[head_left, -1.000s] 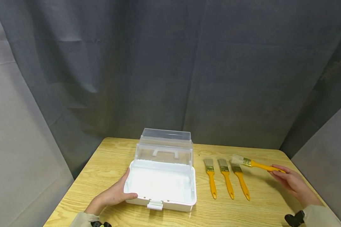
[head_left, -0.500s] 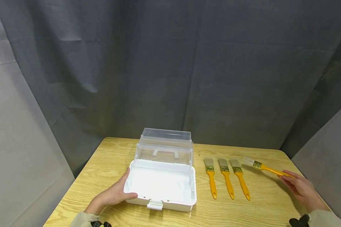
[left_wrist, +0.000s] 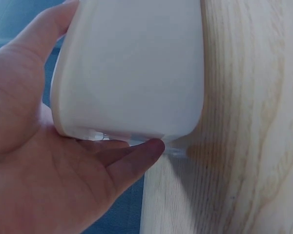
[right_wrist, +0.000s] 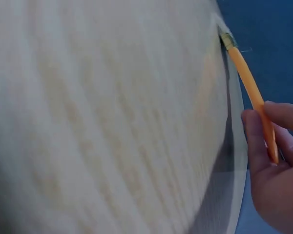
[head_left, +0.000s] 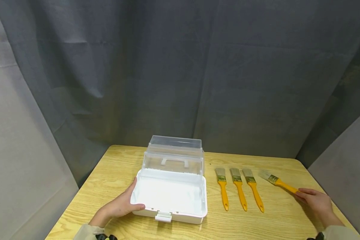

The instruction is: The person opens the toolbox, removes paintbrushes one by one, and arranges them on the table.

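Observation:
A white plastic storage box (head_left: pixel 195 218) with a raised clear lid (head_left: pixel 172 162) stands on the table, its inside bare. My left hand (head_left: pixel 121 203) grips its left end, thumb at the front and fingers toward the back. In the left wrist view that hand (left_wrist: pixel 53 146) spans the box's end wall (left_wrist: pixel 132 68). On the right, my right hand (head_left: pixel 316 201) pinches the yellow handle of a paintbrush (head_left: pixel 283 185), bristles pointing to the back left. The right wrist view shows this handle (right_wrist: pixel 249 85) between thumb and fingers, tilted slightly off the tabletop.
Three more yellow-handled paintbrushes, a left one (head_left: pixel 223 191), a middle one (head_left: pixel 240 191) and a right one (head_left: pixel 255 191), lie in a row between box and right hand. Dark cloth (head_left: pixel 228 83) hangs behind the wooden table (head_left: pixel 114 166), and grey panels flank it.
My right hand has moved right and toward me, lowering the paintbrush to the right of the row, clear of the third brush. The left hand and box have stayed put.

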The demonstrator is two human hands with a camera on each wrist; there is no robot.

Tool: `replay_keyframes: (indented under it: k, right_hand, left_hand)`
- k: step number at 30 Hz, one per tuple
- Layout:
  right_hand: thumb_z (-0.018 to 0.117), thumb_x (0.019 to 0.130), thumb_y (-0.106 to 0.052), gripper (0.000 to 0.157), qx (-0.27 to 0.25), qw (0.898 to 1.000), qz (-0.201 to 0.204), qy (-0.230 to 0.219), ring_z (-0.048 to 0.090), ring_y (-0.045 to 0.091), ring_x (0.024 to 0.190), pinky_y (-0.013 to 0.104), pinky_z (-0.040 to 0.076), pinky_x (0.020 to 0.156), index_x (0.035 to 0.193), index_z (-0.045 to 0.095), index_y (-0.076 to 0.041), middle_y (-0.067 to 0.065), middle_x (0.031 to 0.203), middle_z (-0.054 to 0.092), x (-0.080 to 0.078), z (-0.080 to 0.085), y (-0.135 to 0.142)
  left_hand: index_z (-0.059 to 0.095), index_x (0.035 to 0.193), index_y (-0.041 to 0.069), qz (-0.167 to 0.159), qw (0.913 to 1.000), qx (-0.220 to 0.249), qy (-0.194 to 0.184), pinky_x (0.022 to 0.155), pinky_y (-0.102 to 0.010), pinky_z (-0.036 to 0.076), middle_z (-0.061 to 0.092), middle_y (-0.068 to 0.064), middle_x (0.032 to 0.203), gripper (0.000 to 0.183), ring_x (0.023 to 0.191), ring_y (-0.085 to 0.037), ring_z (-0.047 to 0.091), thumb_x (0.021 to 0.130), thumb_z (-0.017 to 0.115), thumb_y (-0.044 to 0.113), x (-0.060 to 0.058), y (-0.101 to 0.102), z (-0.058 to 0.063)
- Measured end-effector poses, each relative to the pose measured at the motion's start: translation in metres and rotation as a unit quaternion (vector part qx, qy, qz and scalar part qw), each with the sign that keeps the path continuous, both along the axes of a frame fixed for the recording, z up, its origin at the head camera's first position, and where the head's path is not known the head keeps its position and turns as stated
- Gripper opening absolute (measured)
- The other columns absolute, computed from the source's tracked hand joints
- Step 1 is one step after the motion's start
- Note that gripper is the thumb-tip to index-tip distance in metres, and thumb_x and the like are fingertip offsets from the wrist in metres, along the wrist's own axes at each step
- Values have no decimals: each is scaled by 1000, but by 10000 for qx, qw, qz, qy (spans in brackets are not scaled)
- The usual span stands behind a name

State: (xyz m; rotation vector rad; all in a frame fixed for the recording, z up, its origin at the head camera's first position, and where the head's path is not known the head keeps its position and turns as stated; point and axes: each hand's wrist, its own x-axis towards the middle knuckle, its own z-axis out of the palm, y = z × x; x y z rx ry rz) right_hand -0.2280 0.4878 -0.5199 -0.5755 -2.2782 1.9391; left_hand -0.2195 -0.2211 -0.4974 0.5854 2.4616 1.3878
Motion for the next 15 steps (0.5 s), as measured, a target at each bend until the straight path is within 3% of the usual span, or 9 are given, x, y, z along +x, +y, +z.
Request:
replay_keyframes:
  k: [2,4,11,15]
  right_hand:
    - [79,76,-13,21,458,9987,63,-206,64,2,65,26,55,64,88,73,2,-12,74,63,-1,1,-3]
    - [77,78,-13,32,570,9974,245,-367,66,9,66,28,55,64,95,68,12,-4,74,66,0,3,-6]
    - [69,85,-8,21,644,9893,966,-888,67,19,69,32,56,64,95,65,10,9,77,69,0,8,-17]
    - [67,87,-13,27,1168,9781,1352,-1071,66,19,68,31,55,61,99,65,11,9,77,69,-1,10,-24]
  left_hand:
    - [-14,146,-4,-20,10000,24,32,109,-56,8,-9,-28,152,115,139,-42,0,81,76,26,0,0,-1]
    - [-15,146,-4,-43,10000,51,62,109,-56,7,-9,-28,152,115,139,-41,0,81,76,25,0,0,-1]
    - [-15,146,-3,-21,10000,18,40,109,-55,6,-10,-27,153,116,139,-40,-1,81,75,28,0,0,-3]
    - [-15,146,-4,15,10000,2,6,108,-57,7,-11,-28,152,116,139,-42,-2,81,75,29,0,0,-3]
